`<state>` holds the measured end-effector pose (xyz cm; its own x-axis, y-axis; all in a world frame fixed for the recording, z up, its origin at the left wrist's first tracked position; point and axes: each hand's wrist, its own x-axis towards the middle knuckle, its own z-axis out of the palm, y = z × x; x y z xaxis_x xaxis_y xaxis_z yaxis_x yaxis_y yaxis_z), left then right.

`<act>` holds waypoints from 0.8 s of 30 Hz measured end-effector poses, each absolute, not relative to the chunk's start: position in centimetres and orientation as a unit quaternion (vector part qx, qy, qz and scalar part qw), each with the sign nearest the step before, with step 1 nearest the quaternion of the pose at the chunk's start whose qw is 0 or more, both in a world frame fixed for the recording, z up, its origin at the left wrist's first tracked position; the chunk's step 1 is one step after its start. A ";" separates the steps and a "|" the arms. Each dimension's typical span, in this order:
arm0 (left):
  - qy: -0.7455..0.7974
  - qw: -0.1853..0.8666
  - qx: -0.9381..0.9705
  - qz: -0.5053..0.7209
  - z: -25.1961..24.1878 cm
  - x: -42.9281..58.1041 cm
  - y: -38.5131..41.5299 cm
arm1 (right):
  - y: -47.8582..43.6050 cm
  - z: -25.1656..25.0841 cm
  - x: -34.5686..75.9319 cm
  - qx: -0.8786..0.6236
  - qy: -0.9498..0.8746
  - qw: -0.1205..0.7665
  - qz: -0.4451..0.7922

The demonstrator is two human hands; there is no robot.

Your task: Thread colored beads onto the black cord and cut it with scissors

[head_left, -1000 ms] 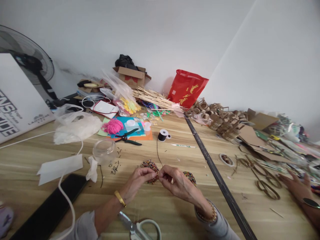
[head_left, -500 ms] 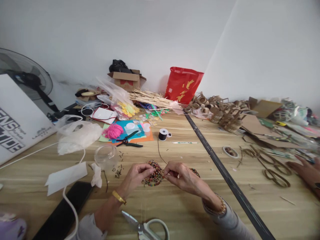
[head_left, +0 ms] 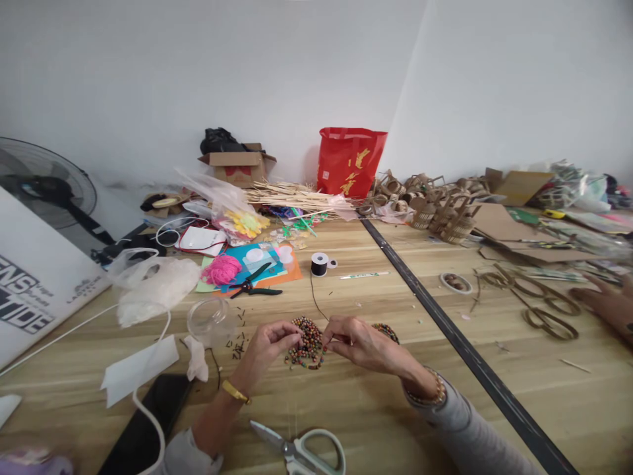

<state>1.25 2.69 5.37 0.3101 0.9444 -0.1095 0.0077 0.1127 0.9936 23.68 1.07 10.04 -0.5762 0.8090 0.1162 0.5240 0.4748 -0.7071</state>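
Observation:
A heap of small multicoloured beads [head_left: 308, 335] lies on the wooden table between my hands. My left hand [head_left: 273, 348] is closed in a pinch at the heap's left edge; what sits between its fingertips is too small to make out. At the heap's right side my right hand [head_left: 357, 344] pinches a thin dark cord [head_left: 315, 297], which runs back to a spool of black cord [head_left: 319, 265]. A short row of beads curves along the near side of the heap toward the right fingertips. Partly hidden behind my right hand is a beaded strand [head_left: 386, 331].
Scissors [head_left: 291, 450] lie in front of me, a black phone-like slab [head_left: 148, 422] to the left. Dark pliers [head_left: 254, 284], pink yarn [head_left: 221, 269] and a clear round container [head_left: 210, 316] stand farther back. Another person's hand [head_left: 606, 303] rests at the right by brown loops [head_left: 548, 310].
The camera view has shifted slightly, so the background sits a little differently. Both hands keep nearly the same pinched poses at the beads.

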 end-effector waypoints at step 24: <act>0.401 0.659 0.513 0.376 4.3 2.7 2.1 | 0.9 8.4 21.6 -0.361 -0.812 0.271 0.370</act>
